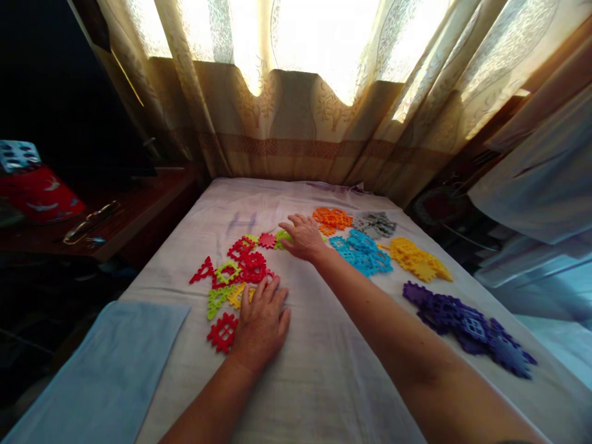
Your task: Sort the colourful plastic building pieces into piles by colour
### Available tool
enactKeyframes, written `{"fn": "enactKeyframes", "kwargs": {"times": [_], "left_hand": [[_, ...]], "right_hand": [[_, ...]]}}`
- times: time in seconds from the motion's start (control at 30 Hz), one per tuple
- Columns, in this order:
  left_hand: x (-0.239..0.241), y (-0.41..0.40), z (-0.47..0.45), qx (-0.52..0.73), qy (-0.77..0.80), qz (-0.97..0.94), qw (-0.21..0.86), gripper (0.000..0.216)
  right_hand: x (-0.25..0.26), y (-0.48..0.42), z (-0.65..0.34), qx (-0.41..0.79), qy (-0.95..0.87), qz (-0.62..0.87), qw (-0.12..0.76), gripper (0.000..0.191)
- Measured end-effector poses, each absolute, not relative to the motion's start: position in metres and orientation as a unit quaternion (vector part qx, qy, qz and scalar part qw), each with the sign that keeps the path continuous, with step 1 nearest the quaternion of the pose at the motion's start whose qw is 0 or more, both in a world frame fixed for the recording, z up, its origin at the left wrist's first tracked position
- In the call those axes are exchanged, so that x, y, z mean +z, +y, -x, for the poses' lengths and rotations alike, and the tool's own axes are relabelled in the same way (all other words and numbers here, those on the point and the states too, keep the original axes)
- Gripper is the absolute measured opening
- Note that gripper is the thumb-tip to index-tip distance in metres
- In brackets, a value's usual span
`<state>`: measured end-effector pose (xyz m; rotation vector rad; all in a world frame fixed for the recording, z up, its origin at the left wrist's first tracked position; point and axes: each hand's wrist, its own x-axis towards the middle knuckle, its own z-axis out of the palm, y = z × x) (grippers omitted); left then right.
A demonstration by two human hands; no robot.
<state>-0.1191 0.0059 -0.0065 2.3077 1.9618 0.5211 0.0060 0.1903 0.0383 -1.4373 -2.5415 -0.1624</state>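
My left hand (261, 320) lies palm down with its fingers apart, over the right edge of a mixed group of flat plastic interlocking pieces. Its fingertips partly cover a yellow piece (235, 297); a red square piece (223, 333) sits beside the wrist side. In that group are red pieces (253, 267) and a lime green triangle (220, 300). Farther back, my right hand (303, 239) reaches out with fingers stretched, over lime green pieces (282, 238) partly hidden beneath it. A small red piece (267, 240) is just left of those.
Piles of orange (332, 217), grey (375, 224), blue (363, 251), yellow (419, 259) and purple pieces (469, 327) lie to the right on the white cloth (324, 370). A light blue cloth (106, 364) covers the left front. Curtains (296, 123) hang behind.
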Motion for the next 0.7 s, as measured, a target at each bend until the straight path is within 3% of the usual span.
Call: {"fn": "enactKeyframes", "kwargs": {"times": [0.27,0.57,0.7], "left_hand": [[-0.004,0.005,0.118,0.175,0.637,-0.749,0.050,0.034],[-0.009,0.006,0.117,0.213,0.635,-0.742,0.034,0.033],[-0.013,0.005,0.117,0.235,0.639,-0.732,0.027,0.031]], "right_hand": [[0.029,0.191,0.007,-0.055,-0.865,0.497,0.043,0.033],[0.035,0.191,0.023,-0.020,-0.882,0.467,0.063,0.037],[0.026,0.199,0.044,0.019,-0.885,0.461,0.061,0.052]]}}
